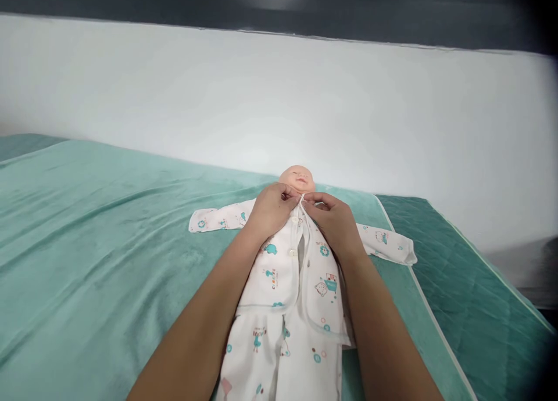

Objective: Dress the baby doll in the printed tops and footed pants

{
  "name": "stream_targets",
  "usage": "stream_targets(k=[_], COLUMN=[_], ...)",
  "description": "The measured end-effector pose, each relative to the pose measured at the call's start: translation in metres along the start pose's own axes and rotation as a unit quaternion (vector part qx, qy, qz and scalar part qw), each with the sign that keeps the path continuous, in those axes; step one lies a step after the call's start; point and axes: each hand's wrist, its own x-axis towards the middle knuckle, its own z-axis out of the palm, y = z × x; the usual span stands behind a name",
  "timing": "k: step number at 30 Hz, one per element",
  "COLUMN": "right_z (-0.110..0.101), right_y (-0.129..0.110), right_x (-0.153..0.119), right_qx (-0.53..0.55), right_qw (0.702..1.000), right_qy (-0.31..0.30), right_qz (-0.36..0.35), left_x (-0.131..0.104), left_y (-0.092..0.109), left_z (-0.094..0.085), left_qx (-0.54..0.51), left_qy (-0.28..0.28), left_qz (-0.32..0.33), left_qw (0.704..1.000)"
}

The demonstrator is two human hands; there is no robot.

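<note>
A baby doll (pixel 297 176) lies on its back, dressed in a white printed jacket (pixel 272 267) and matching trousers (pixel 253 354). Both sleeves stretch out sideways. At the neckline, my left hand (pixel 275 208) pinches the jacket's left front edge. My right hand (pixel 332 219) pinches the other front edge just beside it, the fingertips of both hands almost meeting under the doll's chin. Below my hands the jacket front hangs apart, with small buttons (pixel 293 252) showing on the left edge. What lies right between my fingertips is too small to make out.
A light green blanket (pixel 108 244) with soft folds lies under the doll. A darker green quilted cover (pixel 462 273) shows at the right. Behind the bed stands a white wall (pixel 261 99), with a dark band (pixel 279 11) above it.
</note>
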Motion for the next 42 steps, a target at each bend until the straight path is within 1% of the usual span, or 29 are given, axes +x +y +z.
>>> stream_targets(k=[4, 8, 11, 15, 19, 26, 29, 38, 42], right_z=[0.001, 0.001, 0.001, 0.001, 0.001, -0.002, -0.002, 0.003, 0.004], right_y=[-0.002, -0.002, -0.002, -0.003, -0.004, -0.001, 0.000, 0.002, 0.002], right_x=[-0.001, -0.001, -0.001, -0.001, -0.001, 0.000, 0.000, -0.001, -0.002], right_qx=[-0.021, -0.050, -0.062, -0.068, -0.063, -0.040, -0.034, -0.049, -0.056], right_qw=[1.000, 0.999, 0.998, 0.997, 0.997, 0.999, 0.999, 0.997, 0.996], right_qy=[0.000, -0.007, -0.017, -0.026, -0.035, -0.035, -0.021, 0.050, 0.055], right_qz=[-0.013, -0.018, -0.013, -0.001, 0.011, 0.011, 0.003, -0.031, -0.046], left_x=[0.002, 0.002, 0.001, -0.002, -0.001, -0.002, -0.002, -0.001, -0.003], left_y=[-0.006, -0.005, -0.001, 0.004, 0.003, 0.001, 0.002, 0.005, 0.009], left_z=[0.000, -0.003, -0.004, 0.000, 0.004, 0.002, 0.000, -0.001, -0.002], left_qx=[-0.035, -0.043, -0.026, -0.009, 0.016, 0.002, 0.021, 0.038, 0.053], left_qy=[-0.017, -0.029, -0.022, -0.007, 0.004, -0.005, -0.009, -0.010, -0.013], left_qz=[0.010, 0.011, 0.013, 0.011, 0.018, 0.007, 0.007, 0.030, 0.036], left_qw=[0.999, 0.999, 0.999, 1.000, 1.000, 1.000, 1.000, 0.999, 0.998])
